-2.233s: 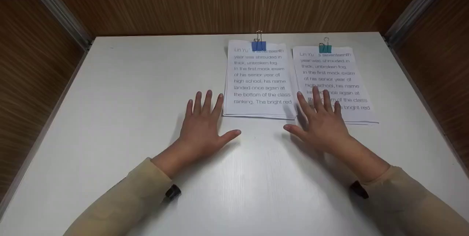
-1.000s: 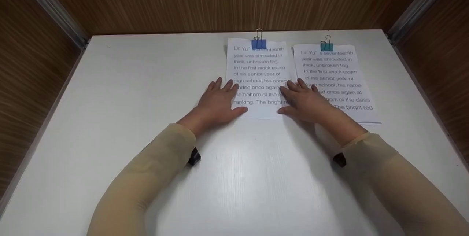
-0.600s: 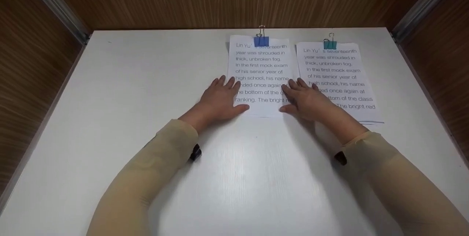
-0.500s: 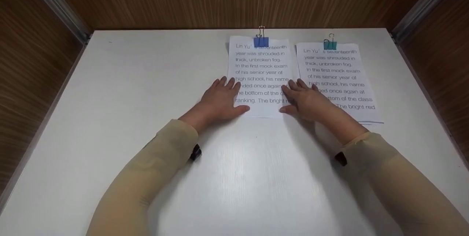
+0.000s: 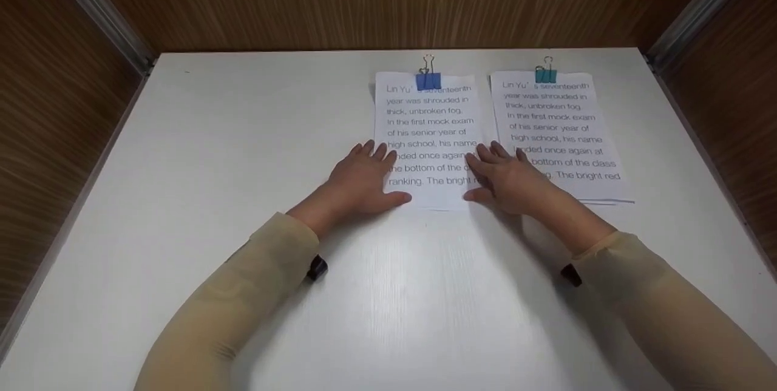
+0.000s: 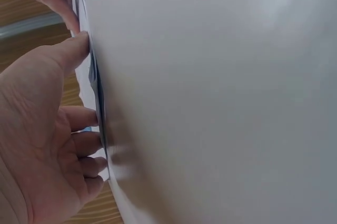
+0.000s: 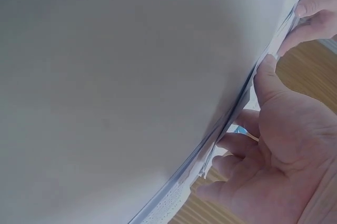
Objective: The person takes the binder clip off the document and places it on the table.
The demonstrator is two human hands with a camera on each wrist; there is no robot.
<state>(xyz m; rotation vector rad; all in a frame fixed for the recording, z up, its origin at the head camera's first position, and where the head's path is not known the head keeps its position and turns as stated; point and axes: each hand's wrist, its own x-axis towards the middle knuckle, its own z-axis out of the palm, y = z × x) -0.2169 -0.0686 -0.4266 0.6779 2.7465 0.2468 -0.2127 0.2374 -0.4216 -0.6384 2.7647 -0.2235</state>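
In the head view a stack of printed sheets [image 5: 430,127] lies on the white table, a blue binder clip [image 5: 428,81] at its top edge. My left hand [image 5: 359,181] rests on its lower left side, fingers spread forward and thumb near the bottom edge. Opposite it, my right hand [image 5: 511,181] rests over the lower right side, its outer fingers also overlapping a second printed stack [image 5: 558,130] with a teal binder clip [image 5: 546,76]. Both wrist views show thumb and fingertips against the paper, without curling round it.
The white table [image 5: 212,154] stretches left of the stacks and in front of them. Brown wood-grain panels [image 5: 388,2] stand behind and at both sides, with metal rails [image 5: 97,14] in the corners.
Both hands first moved in from the table onto the blue-clipped stack. Over the last half second that stack has slid toward me with the hands, while the teal-clipped stack stays put.
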